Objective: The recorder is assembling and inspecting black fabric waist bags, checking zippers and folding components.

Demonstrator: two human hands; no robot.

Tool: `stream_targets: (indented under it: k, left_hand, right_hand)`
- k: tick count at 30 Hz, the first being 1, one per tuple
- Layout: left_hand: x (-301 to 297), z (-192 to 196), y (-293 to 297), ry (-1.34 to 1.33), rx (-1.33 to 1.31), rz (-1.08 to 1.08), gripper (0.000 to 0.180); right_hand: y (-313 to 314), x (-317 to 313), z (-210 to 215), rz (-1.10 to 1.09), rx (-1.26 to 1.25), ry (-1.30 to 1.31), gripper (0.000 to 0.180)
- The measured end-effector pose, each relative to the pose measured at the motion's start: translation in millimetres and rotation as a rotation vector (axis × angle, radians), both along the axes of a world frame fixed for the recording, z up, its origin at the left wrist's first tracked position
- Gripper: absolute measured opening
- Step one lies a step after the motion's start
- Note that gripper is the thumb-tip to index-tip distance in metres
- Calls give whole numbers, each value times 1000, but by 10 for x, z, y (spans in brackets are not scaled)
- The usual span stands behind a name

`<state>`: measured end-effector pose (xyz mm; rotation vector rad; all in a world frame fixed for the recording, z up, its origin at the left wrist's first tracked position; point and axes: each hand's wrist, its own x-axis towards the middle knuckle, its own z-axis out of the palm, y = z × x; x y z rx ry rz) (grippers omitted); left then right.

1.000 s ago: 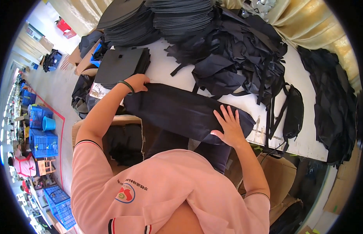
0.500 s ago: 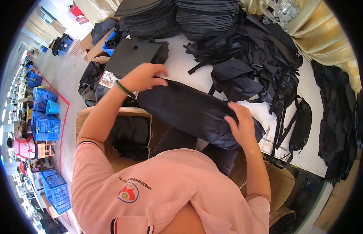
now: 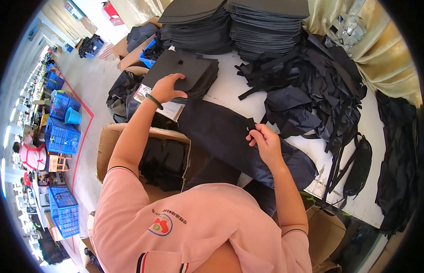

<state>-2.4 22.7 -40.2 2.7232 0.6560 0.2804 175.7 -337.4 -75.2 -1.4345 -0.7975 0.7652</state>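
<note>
I note left hand (image 3: 168, 88) flat on grey panel stack (image 3: 184, 75), reaching for the top sheet; right hand (image 3: 265, 139) pinches navy fabric piece (image 3: 230, 136), steadying it on the counter (image 3: 234, 86).

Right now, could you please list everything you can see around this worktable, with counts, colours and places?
Worktable: one, white, centre.
Flat fabric piece: one, dark navy, on the worktable in front of the person.
Small stack of panels: one, dark grey, near the worktable's left end.
Tall stacks of panels: two, dark grey, at the far edge.
Heap of straps and fabric: one, dark navy, right of centre.
Cardboard box: one, brown, holds dark fabric, on the floor to the left.
Plastic crates: several, blue, far left on the floor.
Curtain: pale yellow, upper right.
Left hand: on the small stack of panels.
Right hand: pinching the flat fabric piece's edge.
</note>
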Motion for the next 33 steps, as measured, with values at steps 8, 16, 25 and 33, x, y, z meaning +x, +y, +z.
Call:
stream_targets:
  k: [8, 16, 25, 33]
  left_hand:
    - [59, 26, -42, 48, 32, -19, 64]
    - [51, 57, -54, -69, 66, -105, 41]
    - [-48, 1066, -1816, -465, -192, -113, 27]
    - [-23, 906, -1862, -220, -340, -444, 33]
  right_hand:
    - [145, -118, -163, -49, 3, 74, 13]
    - [207, -209, -296, -57, 12, 88, 12]
    - [313, -90, -25, -343, 230, -145, 11]
    - [189, -46, -105, -348, 137, 31, 12]
